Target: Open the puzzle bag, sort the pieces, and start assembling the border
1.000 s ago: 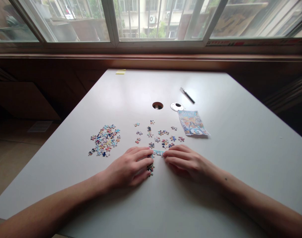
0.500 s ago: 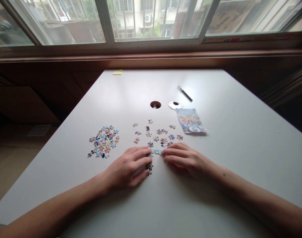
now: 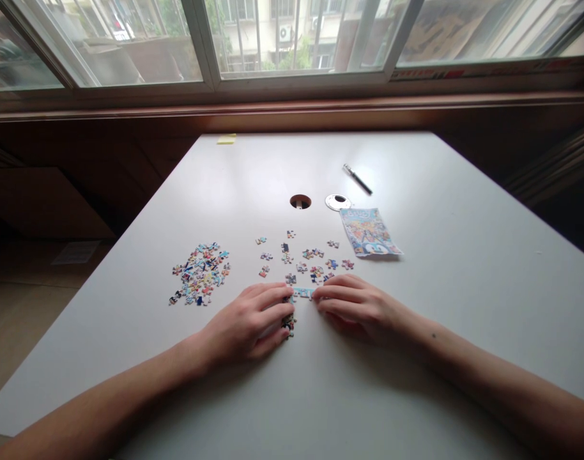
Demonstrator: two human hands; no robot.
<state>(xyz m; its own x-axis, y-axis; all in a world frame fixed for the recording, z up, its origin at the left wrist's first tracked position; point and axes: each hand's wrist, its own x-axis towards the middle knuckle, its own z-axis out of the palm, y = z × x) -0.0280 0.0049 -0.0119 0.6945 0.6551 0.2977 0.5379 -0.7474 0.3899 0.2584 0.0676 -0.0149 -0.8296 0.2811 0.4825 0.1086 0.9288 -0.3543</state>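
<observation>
My left hand (image 3: 258, 321) rests on the white table with its fingers curled against a joined column of jigsaw pieces (image 3: 289, 327), which they partly cover. From the top of that column a short light-blue row of joined jigsaw pieces (image 3: 303, 293) runs to the right. My right hand (image 3: 356, 305) has its fingertips closed at the right end of this row, hiding that end. Just beyond both hands lie loose jigsaw pieces (image 3: 317, 275), some partly behind my right fingers.
A pile of jigsaw pieces (image 3: 203, 271) lies on the left. At the right is a printed picture sheet (image 3: 370, 233). Farther back are a round hole (image 3: 300, 202) in the table, its metal cover (image 3: 337, 202), a pen (image 3: 358, 179) and yellow tape (image 3: 226, 139).
Both hands keep their places on the joined pieces. The view has shifted very slightly; nothing else has visibly moved.
</observation>
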